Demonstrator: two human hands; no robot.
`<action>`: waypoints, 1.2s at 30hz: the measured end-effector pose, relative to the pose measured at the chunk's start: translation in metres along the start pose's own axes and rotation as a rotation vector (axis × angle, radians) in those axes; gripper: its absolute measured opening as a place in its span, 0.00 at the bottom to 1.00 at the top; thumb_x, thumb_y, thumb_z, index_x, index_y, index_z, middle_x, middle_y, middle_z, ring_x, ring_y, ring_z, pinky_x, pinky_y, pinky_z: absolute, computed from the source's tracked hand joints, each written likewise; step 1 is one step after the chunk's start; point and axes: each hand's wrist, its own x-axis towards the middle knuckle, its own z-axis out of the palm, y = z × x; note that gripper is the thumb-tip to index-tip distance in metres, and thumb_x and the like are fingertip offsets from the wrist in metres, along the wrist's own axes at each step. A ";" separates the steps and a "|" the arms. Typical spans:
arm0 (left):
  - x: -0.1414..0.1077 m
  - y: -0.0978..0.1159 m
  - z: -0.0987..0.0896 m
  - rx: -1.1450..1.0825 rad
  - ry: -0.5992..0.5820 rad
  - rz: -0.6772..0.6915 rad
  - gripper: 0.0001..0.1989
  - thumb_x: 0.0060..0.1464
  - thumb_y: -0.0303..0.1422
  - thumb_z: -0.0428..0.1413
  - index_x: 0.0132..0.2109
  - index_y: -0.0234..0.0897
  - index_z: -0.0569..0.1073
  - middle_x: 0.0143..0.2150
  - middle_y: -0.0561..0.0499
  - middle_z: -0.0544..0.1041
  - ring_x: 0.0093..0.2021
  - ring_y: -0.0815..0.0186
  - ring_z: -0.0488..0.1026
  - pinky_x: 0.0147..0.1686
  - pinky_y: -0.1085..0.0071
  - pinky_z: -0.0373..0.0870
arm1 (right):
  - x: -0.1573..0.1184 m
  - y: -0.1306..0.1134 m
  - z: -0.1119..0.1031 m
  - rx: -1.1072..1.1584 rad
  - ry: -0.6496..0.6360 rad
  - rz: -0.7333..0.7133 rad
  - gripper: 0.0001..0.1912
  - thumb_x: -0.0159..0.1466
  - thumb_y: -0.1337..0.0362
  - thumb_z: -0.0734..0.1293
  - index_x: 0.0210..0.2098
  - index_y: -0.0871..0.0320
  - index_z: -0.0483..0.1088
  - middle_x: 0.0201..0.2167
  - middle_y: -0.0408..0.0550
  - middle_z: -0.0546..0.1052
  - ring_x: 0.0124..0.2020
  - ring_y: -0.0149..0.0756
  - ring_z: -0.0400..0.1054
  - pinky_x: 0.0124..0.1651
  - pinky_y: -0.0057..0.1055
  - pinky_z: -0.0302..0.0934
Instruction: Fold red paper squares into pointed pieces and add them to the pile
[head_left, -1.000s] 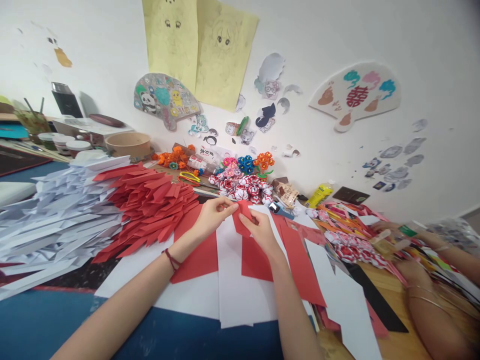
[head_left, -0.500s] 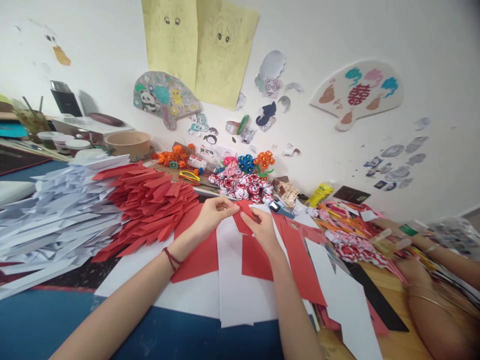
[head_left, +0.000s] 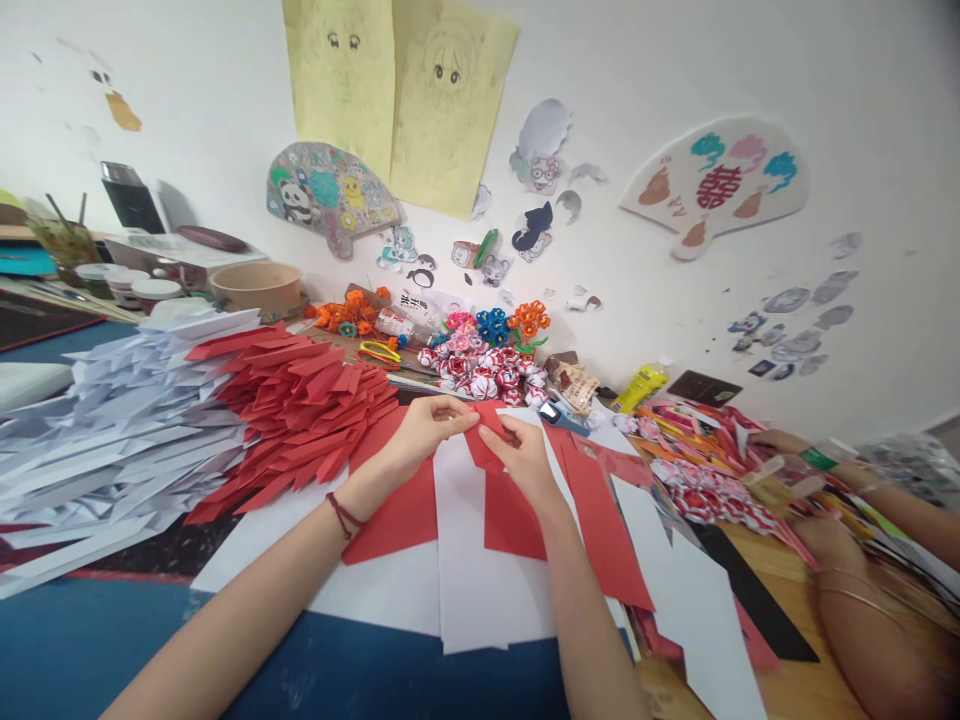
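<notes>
Between my two hands is a small folded piece of red paper point(head_left: 482, 450), held above the middle of the table. My left hand point(head_left: 429, 432) pinches its upper left edge with thumb and fingertips. Thumb and fingers of my right hand point(head_left: 525, 455) are closed on its right side. Beneath lie white paper sheets point(head_left: 461, 560) and red paper sheets point(head_left: 405, 520), overlapping one another. To the left of my hands rises a heap of folded red paper pieces point(head_left: 300, 410), beside a larger heap of folded white paper pieces point(head_left: 120, 430).
Red and white paper flowers point(head_left: 484, 380) stand behind my hands, near a beige bowl point(head_left: 256, 290) and a black flask point(head_left: 132, 197). A yellow bottle point(head_left: 641, 387) leans by the wall. At right, another person's hands point(head_left: 817, 540) work among coloured strips.
My hands and the red paper stay almost in place. The other person's far hand at the right has shifted slightly.
</notes>
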 end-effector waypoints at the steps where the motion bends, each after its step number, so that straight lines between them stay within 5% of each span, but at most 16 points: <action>1: 0.000 0.000 0.000 0.002 0.000 0.000 0.19 0.39 0.44 0.66 0.30 0.33 0.76 0.30 0.49 0.77 0.29 0.70 0.69 0.28 0.74 0.63 | 0.000 0.000 0.000 0.002 -0.002 0.003 0.18 0.58 0.52 0.68 0.38 0.61 0.76 0.33 0.48 0.76 0.34 0.40 0.69 0.34 0.31 0.62; 9: -0.001 0.001 0.001 -0.034 -0.004 -0.008 0.17 0.38 0.42 0.67 0.30 0.33 0.75 0.30 0.50 0.77 0.30 0.70 0.70 0.31 0.74 0.65 | 0.000 -0.001 0.001 0.033 -0.003 -0.003 0.17 0.58 0.54 0.68 0.39 0.60 0.75 0.36 0.49 0.77 0.37 0.42 0.70 0.38 0.33 0.63; 16: -0.003 0.004 0.003 0.011 -0.022 -0.014 0.19 0.38 0.45 0.66 0.29 0.33 0.74 0.28 0.50 0.75 0.27 0.71 0.67 0.27 0.75 0.63 | 0.001 0.002 0.001 -0.057 0.034 -0.031 0.13 0.58 0.55 0.67 0.32 0.61 0.74 0.29 0.45 0.74 0.32 0.37 0.66 0.33 0.29 0.60; 36: 0.003 -0.005 -0.003 0.296 0.020 0.215 0.15 0.52 0.42 0.56 0.30 0.34 0.75 0.25 0.52 0.72 0.25 0.72 0.63 0.25 0.76 0.59 | 0.000 0.001 -0.001 -0.095 0.039 -0.038 0.12 0.58 0.56 0.67 0.26 0.59 0.71 0.23 0.43 0.69 0.26 0.32 0.59 0.28 0.28 0.53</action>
